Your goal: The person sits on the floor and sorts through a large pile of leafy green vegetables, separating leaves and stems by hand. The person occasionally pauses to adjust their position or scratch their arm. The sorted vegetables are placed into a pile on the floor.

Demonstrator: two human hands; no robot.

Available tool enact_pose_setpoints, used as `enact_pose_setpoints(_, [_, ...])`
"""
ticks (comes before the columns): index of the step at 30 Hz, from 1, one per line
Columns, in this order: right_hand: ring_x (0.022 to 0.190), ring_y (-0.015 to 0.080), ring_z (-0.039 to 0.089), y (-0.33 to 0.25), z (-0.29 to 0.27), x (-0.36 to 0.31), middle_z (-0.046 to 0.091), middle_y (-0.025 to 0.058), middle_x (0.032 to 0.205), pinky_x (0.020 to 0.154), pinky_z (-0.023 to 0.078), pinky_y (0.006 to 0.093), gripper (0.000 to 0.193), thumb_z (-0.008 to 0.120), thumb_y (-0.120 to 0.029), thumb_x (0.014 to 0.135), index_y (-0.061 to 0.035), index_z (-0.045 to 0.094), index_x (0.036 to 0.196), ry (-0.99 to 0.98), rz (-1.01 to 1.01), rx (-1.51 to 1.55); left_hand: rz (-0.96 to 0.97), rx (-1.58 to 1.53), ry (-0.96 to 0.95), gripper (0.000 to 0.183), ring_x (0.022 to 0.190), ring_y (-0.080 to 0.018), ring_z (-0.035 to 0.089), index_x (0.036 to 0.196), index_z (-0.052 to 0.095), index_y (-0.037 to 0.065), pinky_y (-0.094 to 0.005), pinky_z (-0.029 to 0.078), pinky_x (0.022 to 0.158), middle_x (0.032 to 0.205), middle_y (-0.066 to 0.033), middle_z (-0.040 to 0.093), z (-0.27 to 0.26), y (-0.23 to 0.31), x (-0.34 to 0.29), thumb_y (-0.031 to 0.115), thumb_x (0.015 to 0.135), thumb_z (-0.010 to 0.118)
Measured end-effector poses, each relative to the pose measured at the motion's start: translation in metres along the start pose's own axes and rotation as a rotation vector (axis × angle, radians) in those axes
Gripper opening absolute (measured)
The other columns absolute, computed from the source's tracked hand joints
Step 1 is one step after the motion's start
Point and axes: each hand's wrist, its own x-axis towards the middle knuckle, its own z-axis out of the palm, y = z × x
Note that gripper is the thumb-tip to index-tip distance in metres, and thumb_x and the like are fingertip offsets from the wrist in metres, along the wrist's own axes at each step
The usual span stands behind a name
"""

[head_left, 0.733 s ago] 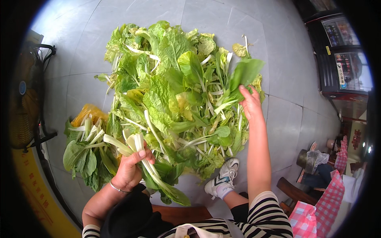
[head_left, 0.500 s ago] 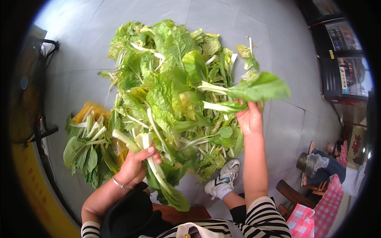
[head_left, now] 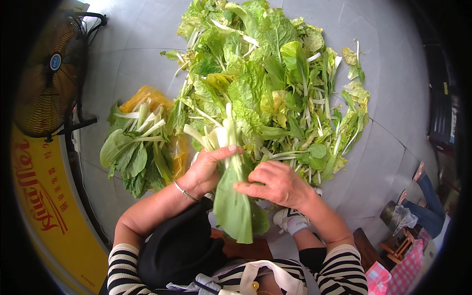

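In front of my lap, my left hand [head_left: 209,169] is closed around a bunch of leafy greens [head_left: 231,196]. Their white stem ends point away from me and the broad green leaves hang toward me. Against the right side of this bunch lies my right hand [head_left: 278,184], its fingers curled and the index finger across a leaf; its thumb is hidden. Just beyond both hands spreads a large heap of leafy greens [head_left: 265,78], with yellowed leaves and loose stems mixed in. To the left, a tidier bunch of greens [head_left: 132,152] rests on a yellow plastic bag [head_left: 147,96].
A black floor fan [head_left: 54,78] stands at the left by a yellow cabinet [head_left: 54,206]. My shoe [head_left: 290,219] is near the heap. At the right are a wooden stool [head_left: 398,248], a pink checked cloth [head_left: 405,268] and another person's legs [head_left: 427,206].
My right hand has come back from the heap's right side to the bunch in my left hand. The leaves it held out there are no longer apart from the bunch. The view has shifted.
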Motion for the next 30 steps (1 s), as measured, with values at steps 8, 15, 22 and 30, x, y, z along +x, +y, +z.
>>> enact_pose_setpoints(8, [0.079, 0.0197, 0.057, -0.005, 0.009, 0.022, 0.053, 0.0031, 0.091, 0.059, 0.048, 0.0296, 0.030, 0.074, -0.006, 0.070, -0.0121, 0.064, 0.098, 0.437, -0.047, -0.024, -0.218, -0.158, -0.130, 0.048, 0.100, -0.0233, 0.060, 0.120, 0.053, 0.004, -0.0392, 0.051, 0.088, 0.109, -0.0124, 0.060, -0.006, -0.007, 0.006, 0.039, 0.089, 0.062])
enact_pose_setpoints(15, [0.080, 0.0216, 0.056, -0.020, 0.041, 0.030, 0.052, 0.0044, 0.090, 0.069, 0.049, 0.0307, 0.026, 0.069, -0.006, 0.072, -0.0087, 0.064, 0.097, 0.210, -0.225, 0.197, -0.260, -0.270, -0.337, 0.059, 0.106, -0.0216, 0.058, 0.127, 0.049, 0.004, -0.0368, 0.051, 0.090, 0.111, -0.0120, 0.061, -0.011, -0.007, 0.001, 0.043, 0.087, 0.064])
enact_pose_setpoints(22, [0.087, 0.0263, 0.059, -0.015, 0.021, 0.021, 0.056, 0.0092, 0.094, 0.073, 0.051, 0.0347, 0.025, 0.071, -0.008, 0.075, -0.0018, 0.063, 0.098, 0.118, -0.040, 0.346, 0.018, -0.169, -0.476, 0.074, 0.106, -0.0200, 0.056, 0.136, 0.037, 0.005, -0.0343, 0.047, 0.093, 0.118, -0.0105, 0.057, -0.006, -0.007, -0.001, 0.045, 0.082, 0.069])
enact_pose_setpoints(30, [0.106, 0.0282, 0.056, 0.012, -0.006, -0.017, 0.058, 0.0118, 0.110, 0.089, 0.047, 0.0373, 0.064, 0.085, -0.029, 0.063, -0.0035, 0.057, 0.115, 0.383, 0.488, 0.098, 0.008, -0.194, -0.122, 0.053, 0.079, -0.0186, 0.058, 0.124, 0.047, -0.001, -0.0310, 0.049, 0.078, 0.087, -0.0066, 0.058, 0.002, 0.011, -0.001, 0.000, 0.075, 0.067])
